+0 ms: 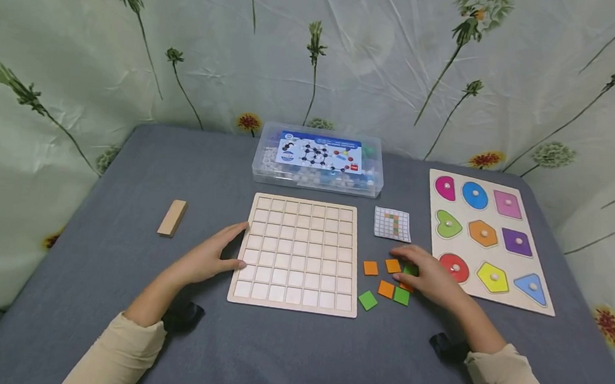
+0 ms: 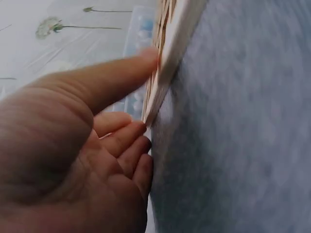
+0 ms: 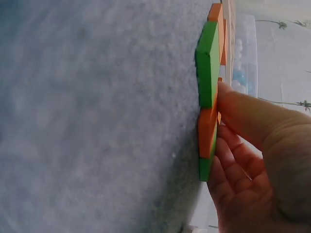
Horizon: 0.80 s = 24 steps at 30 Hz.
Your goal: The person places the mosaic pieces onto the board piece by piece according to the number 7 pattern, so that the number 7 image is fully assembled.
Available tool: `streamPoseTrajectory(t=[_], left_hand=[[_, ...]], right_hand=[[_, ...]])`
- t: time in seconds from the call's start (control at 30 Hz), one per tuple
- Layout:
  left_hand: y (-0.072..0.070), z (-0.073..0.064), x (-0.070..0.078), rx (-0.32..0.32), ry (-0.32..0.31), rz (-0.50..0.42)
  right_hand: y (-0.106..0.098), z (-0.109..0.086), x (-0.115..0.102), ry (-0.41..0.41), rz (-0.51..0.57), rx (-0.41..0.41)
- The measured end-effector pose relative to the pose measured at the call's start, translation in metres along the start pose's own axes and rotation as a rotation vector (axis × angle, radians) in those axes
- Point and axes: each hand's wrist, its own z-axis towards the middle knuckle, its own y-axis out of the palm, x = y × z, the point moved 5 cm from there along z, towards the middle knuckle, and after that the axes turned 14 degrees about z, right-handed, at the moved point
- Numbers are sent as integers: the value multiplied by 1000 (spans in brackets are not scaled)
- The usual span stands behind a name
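Note:
A pale wooden grid board (image 1: 299, 247) with rows of shallow square cells lies flat on the table. My left hand (image 1: 202, 257) touches its left edge, thumb and fingers spread and loosely extended. Close to the board's right side lie several small square tiles, among them orange tiles (image 1: 370, 268) and green tiles (image 1: 368, 300). My right hand (image 1: 428, 275) rests over the right part of this group, partly covering a green and an orange tile. In the right wrist view, its thumb and relaxed fingers touch the tiles (image 3: 208, 131), which lie on the cloth.
A small card (image 1: 392, 224) with a coloured grid pattern lies above the tiles. Behind the board stands a clear plastic case (image 1: 316, 180). A knobbed shape puzzle (image 1: 466, 275) is at the right, a wooden block (image 1: 173, 218) at the left. Grey cloth covers the table (image 1: 291, 363).

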Motion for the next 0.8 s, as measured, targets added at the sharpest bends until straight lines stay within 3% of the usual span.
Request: streamPoseTrajectory(t=[0.43,0.57,0.8], left_hand=[[5,-3,-5,8,43,31],[5,-3,-6,19,45,38],[4,-3,-7,41,51,44]], right_hand=[[-6,7,-9,63,-42,30],[-12,18,-28,-18,-53,70],[-15,44,-77,-235,25,158]])
